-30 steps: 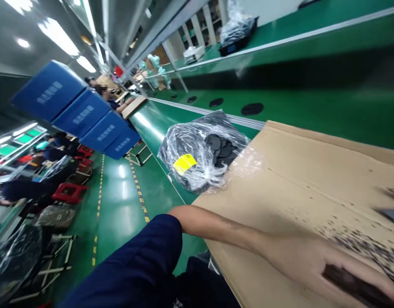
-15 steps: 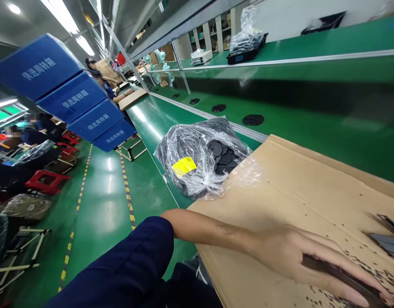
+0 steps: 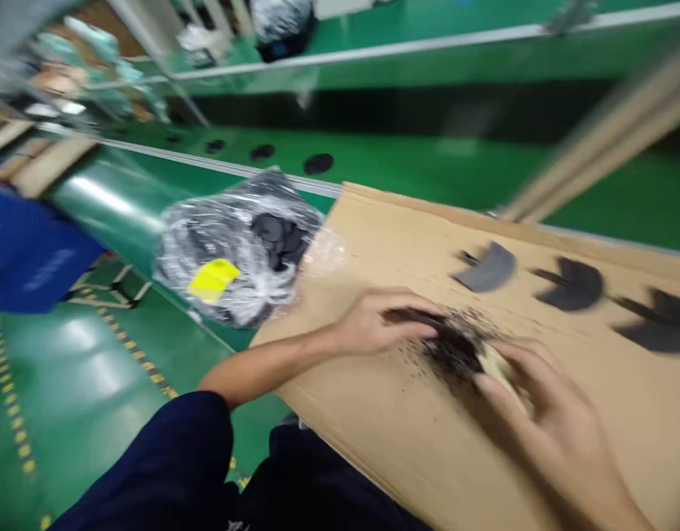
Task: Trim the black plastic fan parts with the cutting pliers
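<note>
Blurred by motion, my left hand [image 3: 381, 322] is closed on a dark flat piece [image 3: 411, 317], just above the cardboard sheet [image 3: 340, 413]. My right hand [image 3: 550, 405] grips a cream-coloured object [image 3: 503, 372] whose kind I cannot make out. The two hands face each other across a pile of small black bits [image 3: 456, 350]. Whether the dark piece touches the cream object is smeared. Beyond my right hand lie a grey fan-shaped piece [image 3: 490, 267] and two black ones [image 3: 580, 284], [image 3: 664, 324], each with a thin stem.
Left of the cardboard sits a clear plastic bag [image 3: 234, 251] of dark discs with a yellow label. Several black discs [image 3: 318, 164] lie on the green surface behind. Blue boxes [image 3: 35, 254] stand at far left, and a post [image 3: 599, 133] rises at the back right.
The view has swung right, bringing my right hand with the cream object and the fan-shaped pieces into sight. My left hand still holds the dark piece.
</note>
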Available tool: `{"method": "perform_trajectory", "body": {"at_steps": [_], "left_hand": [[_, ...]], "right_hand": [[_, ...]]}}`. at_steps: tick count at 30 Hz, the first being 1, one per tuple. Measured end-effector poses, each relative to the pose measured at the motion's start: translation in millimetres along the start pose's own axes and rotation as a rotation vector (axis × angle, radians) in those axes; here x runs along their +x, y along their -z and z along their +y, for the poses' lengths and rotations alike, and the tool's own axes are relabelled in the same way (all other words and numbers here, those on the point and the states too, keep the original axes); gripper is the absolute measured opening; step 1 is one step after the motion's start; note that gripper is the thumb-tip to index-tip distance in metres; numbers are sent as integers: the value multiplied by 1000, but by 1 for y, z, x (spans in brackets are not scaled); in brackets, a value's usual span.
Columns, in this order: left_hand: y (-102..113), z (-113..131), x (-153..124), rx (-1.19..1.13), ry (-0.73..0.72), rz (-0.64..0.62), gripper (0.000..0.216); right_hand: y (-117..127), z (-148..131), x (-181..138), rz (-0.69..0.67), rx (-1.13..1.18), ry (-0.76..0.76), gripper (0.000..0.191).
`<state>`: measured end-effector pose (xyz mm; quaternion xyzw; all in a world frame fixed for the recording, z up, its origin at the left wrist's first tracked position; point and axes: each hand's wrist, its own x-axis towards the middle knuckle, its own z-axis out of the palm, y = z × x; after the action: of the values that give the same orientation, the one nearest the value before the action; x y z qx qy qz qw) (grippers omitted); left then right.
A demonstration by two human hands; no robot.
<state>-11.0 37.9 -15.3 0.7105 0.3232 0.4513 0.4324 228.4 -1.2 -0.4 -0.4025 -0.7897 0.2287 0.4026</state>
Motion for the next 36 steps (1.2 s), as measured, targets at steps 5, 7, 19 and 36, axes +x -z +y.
{"method": "perform_trajectory", "body": {"at_steps": [5, 7, 19, 36], "left_hand": [[-1, 3, -5, 1, -61, -27, 23], [-1, 6, -6, 9, -60, -52, 23], [2, 9, -7, 14, -60, -125, 22], [2, 8, -8, 4, -155, -170, 23]], "right_hand": [[-2, -11, -23, -25, -73, -118, 30], [-1, -11, -24, 0, -107, -62, 35], [2, -3, -29, 9, -94, 70, 47], [8, -9, -31, -63, -189, 55, 46]]}}
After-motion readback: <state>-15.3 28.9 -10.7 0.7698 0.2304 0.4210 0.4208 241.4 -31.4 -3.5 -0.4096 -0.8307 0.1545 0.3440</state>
